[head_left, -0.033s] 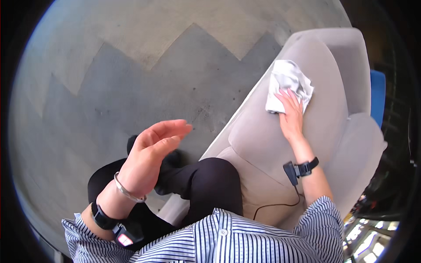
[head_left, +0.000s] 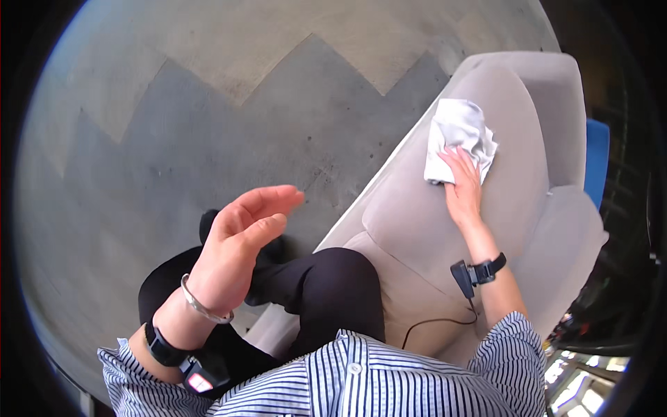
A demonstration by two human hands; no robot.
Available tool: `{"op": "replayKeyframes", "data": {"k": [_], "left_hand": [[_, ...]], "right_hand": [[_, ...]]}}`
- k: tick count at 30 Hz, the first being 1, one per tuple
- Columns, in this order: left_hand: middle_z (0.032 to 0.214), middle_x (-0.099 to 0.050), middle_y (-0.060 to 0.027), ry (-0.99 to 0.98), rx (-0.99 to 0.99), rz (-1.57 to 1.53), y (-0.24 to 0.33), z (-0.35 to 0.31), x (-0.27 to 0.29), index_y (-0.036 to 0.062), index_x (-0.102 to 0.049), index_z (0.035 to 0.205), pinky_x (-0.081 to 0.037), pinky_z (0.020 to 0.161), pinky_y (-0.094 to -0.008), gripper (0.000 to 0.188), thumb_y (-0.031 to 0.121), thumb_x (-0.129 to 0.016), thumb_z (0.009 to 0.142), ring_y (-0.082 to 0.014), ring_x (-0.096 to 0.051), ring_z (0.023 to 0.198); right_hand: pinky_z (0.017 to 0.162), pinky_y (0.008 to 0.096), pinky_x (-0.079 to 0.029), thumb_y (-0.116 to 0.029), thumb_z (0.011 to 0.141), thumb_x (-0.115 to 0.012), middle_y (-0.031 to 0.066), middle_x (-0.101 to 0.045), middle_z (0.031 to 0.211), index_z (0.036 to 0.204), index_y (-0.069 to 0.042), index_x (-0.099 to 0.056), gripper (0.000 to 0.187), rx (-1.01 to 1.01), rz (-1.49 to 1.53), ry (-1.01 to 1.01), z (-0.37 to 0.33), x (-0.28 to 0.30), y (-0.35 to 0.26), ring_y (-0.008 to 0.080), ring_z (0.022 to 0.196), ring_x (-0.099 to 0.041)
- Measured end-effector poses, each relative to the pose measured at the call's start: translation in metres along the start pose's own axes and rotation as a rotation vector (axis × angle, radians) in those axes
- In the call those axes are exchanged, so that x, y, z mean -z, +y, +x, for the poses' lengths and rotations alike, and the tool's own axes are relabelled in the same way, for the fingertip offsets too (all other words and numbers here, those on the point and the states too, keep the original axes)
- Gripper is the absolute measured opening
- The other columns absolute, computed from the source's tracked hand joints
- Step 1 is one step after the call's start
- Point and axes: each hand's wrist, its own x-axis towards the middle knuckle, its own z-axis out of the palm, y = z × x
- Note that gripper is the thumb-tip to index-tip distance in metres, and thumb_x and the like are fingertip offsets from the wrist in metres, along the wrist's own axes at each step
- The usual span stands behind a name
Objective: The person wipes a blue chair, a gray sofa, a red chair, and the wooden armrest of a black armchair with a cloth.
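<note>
A crumpled white cloth (head_left: 458,121) lies on the pale grey-beige sofa seat (head_left: 410,215) to my right. My right hand (head_left: 463,182) rests flat on the near part of the cloth, its fingers stretched out and slightly spread. My left hand (head_left: 253,226) hangs in the air over my knees, touching nothing. Its fingers are extended and its thumb stands apart from them. Whatever lies under the cloth and my right palm is hidden.
The sofa's backrest (head_left: 566,229) runs along the right, with an armrest (head_left: 556,76) at the far end. Behind it shows a blue panel (head_left: 597,160). A thin black cable (head_left: 438,320) hangs from the right wrist device (head_left: 476,273). Grey patterned floor (head_left: 278,139) spreads to the left.
The view has shifted slightly, so the sofa sits a little lower in the picture. Both hands keep nearly the same pose, the right one still on the cloth.
</note>
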Motion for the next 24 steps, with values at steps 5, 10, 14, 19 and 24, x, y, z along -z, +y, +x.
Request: {"op": "replayKeyframes", "data": {"k": [5, 10, 14, 19, 24], "left_hand": [[0.126, -0.053, -0.0126, 0.141, -0.134, -0.115, -0.044, -0.036, 0.021, 0.0004, -0.053, 0.119, -0.027, 0.105, -0.0333, 0.039, 0.007, -0.052, 0.080, -0.0204, -0.047, 0.119], [0.128, -0.052, -0.0129, 0.203, -0.278, 0.105, -0.059, -0.073, 0.036, 0.0008, -0.059, 0.111, -0.031, 0.099, -0.0295, 0.034, 0.008, -0.057, 0.079, -0.0176, -0.047, 0.118], [0.125, -0.053, -0.0156, 0.195, -0.470, 0.298, -0.066, -0.078, 0.024, 0.0034, -0.062, 0.107, -0.028, 0.103, -0.0393, 0.033, 0.022, -0.061, 0.079, -0.0236, -0.049, 0.118], [0.124, -0.053, -0.0149, 0.185, -0.462, 0.344, -0.084, -0.082, 0.027, 0.0032, -0.063, 0.103, -0.033, 0.101, -0.0387, 0.032, 0.027, -0.064, 0.081, -0.0235, -0.050, 0.115], [0.122, -0.054, -0.0141, 0.176, -0.510, 0.294, -0.083, -0.076, 0.028, 0.0032, -0.063, 0.101, -0.034, 0.100, -0.0379, 0.029, 0.024, -0.063, 0.082, -0.0225, -0.050, 0.114]], "right_hand": [[0.098, 0.0426, -0.035, 0.002, 0.071, -0.051, 0.0132, -0.062, 0.103, 0.107, -0.011, -0.061, 0.040, 0.201, 0.244, -0.631, -0.045, -0.060, -0.063, 0.0336, 0.109, -0.053], [0.098, 0.0461, -0.037, -0.014, 0.082, -0.049, 0.0142, -0.064, 0.097, 0.096, -0.014, -0.063, 0.021, 0.476, -0.338, -0.939, 0.036, -0.093, -0.072, 0.0309, 0.103, -0.056], [0.080, 0.0447, -0.046, -0.024, 0.086, -0.044, 0.0189, -0.064, 0.095, 0.090, -0.010, -0.064, 0.025, 0.144, -0.678, -0.369, 0.138, -0.042, 0.038, 0.0309, 0.086, -0.063], [0.082, 0.0436, -0.046, -0.017, 0.086, -0.045, 0.0160, -0.064, 0.100, 0.100, -0.014, -0.064, 0.024, 0.110, -0.728, -0.357, 0.116, -0.052, 0.035, 0.0299, 0.094, -0.062], [0.089, 0.0408, -0.043, -0.007, 0.075, -0.052, 0.0129, -0.066, 0.091, 0.092, -0.012, -0.066, 0.022, 0.493, -0.693, -1.040, 0.046, -0.120, -0.061, 0.0298, 0.097, -0.060]]}}
